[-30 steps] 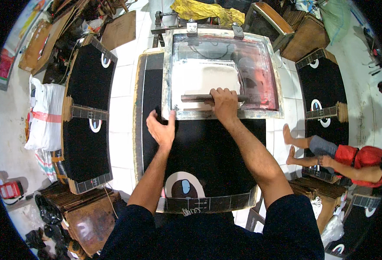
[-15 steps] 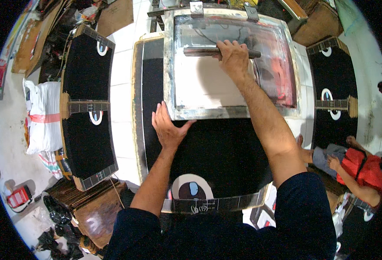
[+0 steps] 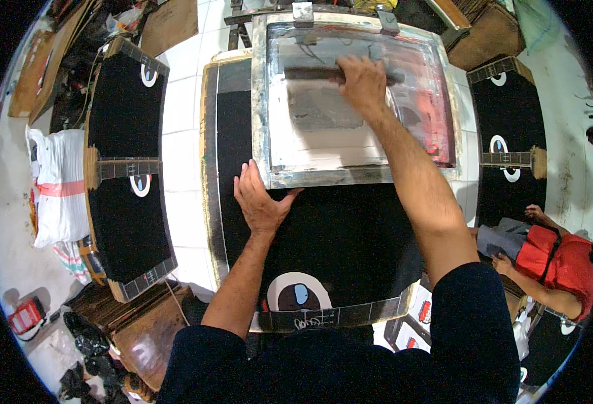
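A screen-printing frame with pale, worn edges lies over a black-covered panel. My right hand is closed on a long dark squeegee, which lies across the far part of the mesh and is blurred by motion. Below the squeegee the mesh shows a greyish patch, and red stains run down its right side. Spread around the frame's near left corner, my left hand has its fingers along the left edge and its thumb along the near edge. A round white, brown and blue eye print shows on the panel's near end.
Similar black panels with eye prints stand at left and right. White sacks lean at far left, above stacked brown boards. At right is another person in a red garment. Metal clamps sit on the frame's far edge.
The squeegee has shifted slightly away from me and is now blurred. A greyish patch shows on the mesh below it. My left hand stays at the corner; the view has shifted slightly.
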A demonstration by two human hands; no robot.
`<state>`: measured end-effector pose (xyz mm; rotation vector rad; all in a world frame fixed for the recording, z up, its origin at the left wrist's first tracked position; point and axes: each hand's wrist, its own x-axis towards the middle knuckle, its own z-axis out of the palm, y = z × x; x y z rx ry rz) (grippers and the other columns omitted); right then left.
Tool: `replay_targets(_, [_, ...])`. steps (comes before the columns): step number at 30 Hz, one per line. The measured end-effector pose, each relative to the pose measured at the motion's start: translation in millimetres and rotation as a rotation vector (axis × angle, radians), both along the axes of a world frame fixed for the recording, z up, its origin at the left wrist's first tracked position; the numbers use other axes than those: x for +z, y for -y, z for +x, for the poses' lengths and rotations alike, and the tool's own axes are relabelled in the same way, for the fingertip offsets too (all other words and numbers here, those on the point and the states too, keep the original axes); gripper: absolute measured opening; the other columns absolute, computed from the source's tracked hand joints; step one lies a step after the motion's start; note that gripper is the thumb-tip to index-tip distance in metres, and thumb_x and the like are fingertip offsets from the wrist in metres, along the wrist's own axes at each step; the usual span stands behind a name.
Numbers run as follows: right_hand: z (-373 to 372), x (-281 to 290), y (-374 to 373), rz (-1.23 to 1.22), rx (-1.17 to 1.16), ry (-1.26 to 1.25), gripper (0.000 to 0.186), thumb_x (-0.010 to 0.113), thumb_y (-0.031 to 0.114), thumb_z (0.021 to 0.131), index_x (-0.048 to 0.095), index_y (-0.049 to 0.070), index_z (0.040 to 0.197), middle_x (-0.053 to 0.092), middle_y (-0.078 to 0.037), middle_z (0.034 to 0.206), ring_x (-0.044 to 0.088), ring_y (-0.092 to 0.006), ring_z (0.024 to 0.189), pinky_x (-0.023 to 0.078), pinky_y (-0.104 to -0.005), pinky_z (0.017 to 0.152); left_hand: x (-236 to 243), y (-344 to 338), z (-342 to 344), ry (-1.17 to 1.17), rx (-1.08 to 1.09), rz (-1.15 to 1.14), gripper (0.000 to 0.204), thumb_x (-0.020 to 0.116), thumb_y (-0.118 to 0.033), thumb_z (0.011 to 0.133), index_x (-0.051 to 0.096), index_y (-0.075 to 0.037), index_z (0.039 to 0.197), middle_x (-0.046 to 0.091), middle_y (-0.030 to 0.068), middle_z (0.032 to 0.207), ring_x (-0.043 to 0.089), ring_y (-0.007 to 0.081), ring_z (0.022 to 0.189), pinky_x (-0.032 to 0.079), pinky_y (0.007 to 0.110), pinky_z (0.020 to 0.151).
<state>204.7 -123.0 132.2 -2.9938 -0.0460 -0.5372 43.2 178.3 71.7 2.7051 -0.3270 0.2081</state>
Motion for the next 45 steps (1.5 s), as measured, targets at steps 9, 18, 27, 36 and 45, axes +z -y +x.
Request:
replay_targets(9, [-110.9, -4.6, -36.8, -0.028, -0.059, -0.018, 0.03, 0.077, 0.014, 0.076, 0.067, 0.016, 0.104, 0.067, -0.004, 0.095, 0.065, -0.0266, 0.094, 0.046, -0.0445, 0.083, -3.0, 0.6, -1.8, 0.03, -0.004, -0.012, 0.124, 0.088, -0.062, 0.073, 0.028, 0.01, 0.155, 0.045, 0.0286, 0.148, 0.037, 0.0394, 0.147, 0.024, 0.057, 0.123])
replay_targets(18, [-165.3, 6.9, -51.1, 0.015, -0.05, -0.136, 0.036, 0.078, 0.011, 0.075, 0.067, 0.016, 0.108, 0.068, -0.002, 0.102, 0.063, -0.0246, 0.102, 0.045, -0.0445, 0.093, -8.0, -0.5, 9.9, -0.012, -0.007, -0.321, 0.134, 0.096, -0.05, 0.062, 0.022, 0.004, 0.161, 0.035, 0.0279, 0.163, 0.036, 0.0392, 0.151, 0.013, 0.056, 0.127])
replay_targets(27, [-134.9, 26.1, -33.5, 0.096, -0.007, -0.129, 0.036, 0.08, 0.01, 0.076, 0.069, 0.014, 0.11, 0.071, -0.004, 0.103, 0.064, -0.0294, 0.104, 0.044, -0.0512, 0.093, -24.9, -0.1, 0.6, 0.196, -0.097, -0.653, 0.1, 0.095, -0.019, 0.071, 0.043, 0.001, 0.154, 0.043, 0.0286, 0.158, 0.045, 0.0426, 0.145, 0.04, 0.049, 0.117])
replay_targets(36, [-136.0, 31.3, -27.2, 0.096, 0.078, -0.278, 0.034, 0.084, 0.02, 0.078, 0.071, 0.013, 0.108, 0.073, -0.007, 0.098, 0.067, -0.0311, 0.099, 0.047, -0.0503, 0.087, -21.7, 1.8, 1.9, 0.247, -0.114, -0.615, 0.1, 0.094, -0.017, 0.072, 0.041, 0.004, 0.154, 0.045, 0.0281, 0.156, 0.047, 0.0422, 0.142, 0.04, 0.047, 0.117])
replay_targets(45, [28.4, 11.6, 31.3, 0.087, 0.049, -0.333, 0.052, 0.085, 0.038, 0.079, 0.072, 0.019, 0.125, 0.075, -0.012, 0.117, 0.071, -0.0334, 0.111, 0.051, -0.0543, 0.099, -23.7, -0.5, -1.4, 0.209, -0.078, -0.486, 0.101, 0.093, -0.028, 0.075, 0.039, 0.006, 0.154, 0.042, 0.0347, 0.154, 0.046, 0.0477, 0.141, 0.042, 0.053, 0.116])
